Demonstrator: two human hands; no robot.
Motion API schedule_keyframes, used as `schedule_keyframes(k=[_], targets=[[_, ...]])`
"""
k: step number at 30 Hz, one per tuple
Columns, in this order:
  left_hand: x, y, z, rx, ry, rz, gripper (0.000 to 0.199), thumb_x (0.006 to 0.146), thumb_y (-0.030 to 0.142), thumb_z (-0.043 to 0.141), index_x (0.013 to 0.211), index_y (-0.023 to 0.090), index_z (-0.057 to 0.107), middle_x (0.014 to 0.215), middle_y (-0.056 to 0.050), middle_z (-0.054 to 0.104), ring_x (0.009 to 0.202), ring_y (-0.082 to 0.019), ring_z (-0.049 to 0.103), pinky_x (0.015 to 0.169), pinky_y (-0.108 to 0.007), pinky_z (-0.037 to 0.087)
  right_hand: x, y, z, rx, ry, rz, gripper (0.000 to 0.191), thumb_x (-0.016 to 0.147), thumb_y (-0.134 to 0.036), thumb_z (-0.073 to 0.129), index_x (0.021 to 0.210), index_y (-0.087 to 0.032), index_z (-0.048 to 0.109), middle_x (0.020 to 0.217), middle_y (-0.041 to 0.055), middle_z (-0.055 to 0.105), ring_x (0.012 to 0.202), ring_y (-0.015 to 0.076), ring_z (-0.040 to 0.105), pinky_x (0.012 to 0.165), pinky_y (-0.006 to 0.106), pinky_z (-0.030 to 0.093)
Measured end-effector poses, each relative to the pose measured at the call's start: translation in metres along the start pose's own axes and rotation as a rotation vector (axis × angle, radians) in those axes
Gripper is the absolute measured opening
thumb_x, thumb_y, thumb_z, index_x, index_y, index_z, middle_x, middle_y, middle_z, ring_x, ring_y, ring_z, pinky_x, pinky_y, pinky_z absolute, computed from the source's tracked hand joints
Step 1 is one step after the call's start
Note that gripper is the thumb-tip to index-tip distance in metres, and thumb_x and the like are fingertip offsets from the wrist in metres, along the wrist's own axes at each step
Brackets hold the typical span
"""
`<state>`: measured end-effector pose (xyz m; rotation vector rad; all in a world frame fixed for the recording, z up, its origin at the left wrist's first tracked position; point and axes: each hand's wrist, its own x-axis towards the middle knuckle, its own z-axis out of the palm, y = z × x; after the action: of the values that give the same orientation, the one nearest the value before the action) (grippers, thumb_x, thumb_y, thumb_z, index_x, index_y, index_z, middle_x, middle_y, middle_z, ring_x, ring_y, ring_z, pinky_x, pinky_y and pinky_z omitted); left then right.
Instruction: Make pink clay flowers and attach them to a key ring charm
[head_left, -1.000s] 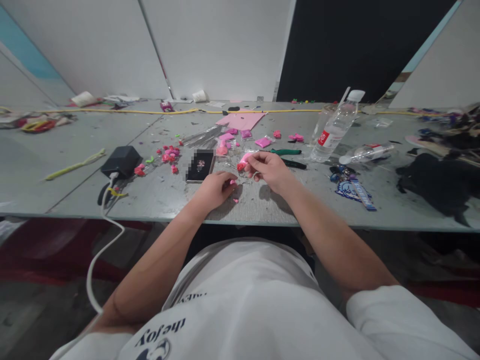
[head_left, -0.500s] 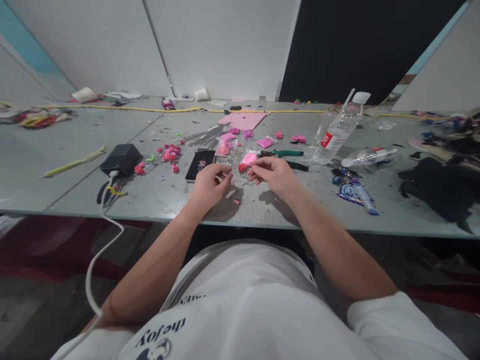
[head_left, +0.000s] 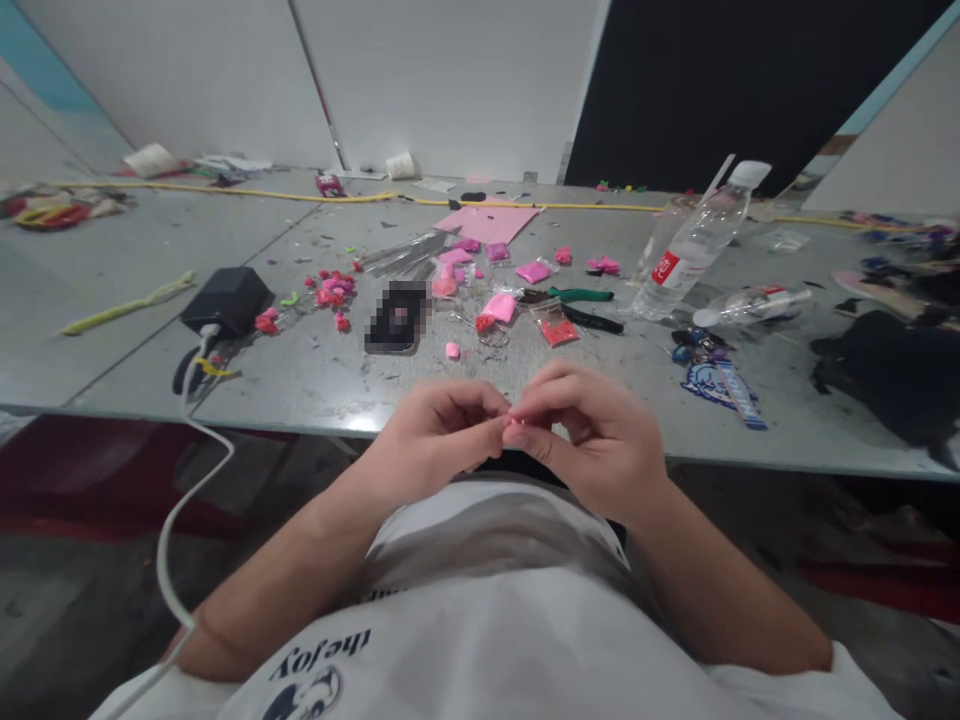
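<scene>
My left hand and my right hand meet above the table's front edge, fingertips together. Pinched between them is a small pinkish-red piece of modelling clay, mostly covered by the fingers. Beyond the hands lies a small pink lump of clay. Farther back are a bright pink bag of clay, a red clay flower beside a thin wire ring, and a clear packet with red clay. Green-handled pliers rest behind that packet.
A phone lies left of centre, with a cluster of pink and red clay flowers beyond it. A black power adapter trails a white cable. At right, a water bottle stands near a lying bottle and keychains.
Both hands have come back from the clay toward my body and closed together around the small piece. The red packet and pink lump now show. The view has shifted slightly.
</scene>
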<state>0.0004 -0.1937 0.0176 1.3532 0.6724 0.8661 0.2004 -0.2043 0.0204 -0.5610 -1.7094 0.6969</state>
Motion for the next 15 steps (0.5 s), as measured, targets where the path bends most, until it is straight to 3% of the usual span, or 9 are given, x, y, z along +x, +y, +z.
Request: schedule_keyframes(k=[6,15], targets=[[-0.006,0.001,-0.002,-0.001,0.011,-0.048,0.029,0.093,0.044,0.083,0.085,0.017,0.075,0.060,0.002,0.055,0.052,-0.008,0.043,0.048,-0.022,0.029,-0.003,-0.005,0.000,-0.078,-0.054,-0.140,0.018,0.091,-0.013,0.083,0.107,-0.022,0.081,0.092,0.0027,0.073,0.071,0.0114,0.069,0.060,0.022,0.060],[-0.012,0.016,0.009,0.079,0.064,-0.055,0.026,0.083,0.039,0.088,0.077,0.018,0.074,0.054,0.003,0.055,0.046,-0.007,0.042,0.042,-0.021,0.032,-0.010,-0.016,-0.003,-0.049,-0.057,0.024,0.023,0.092,-0.015,0.080,0.105,-0.033,0.083,0.093,0.0037,0.075,0.072,0.0165,0.069,0.058,0.030,0.061]])
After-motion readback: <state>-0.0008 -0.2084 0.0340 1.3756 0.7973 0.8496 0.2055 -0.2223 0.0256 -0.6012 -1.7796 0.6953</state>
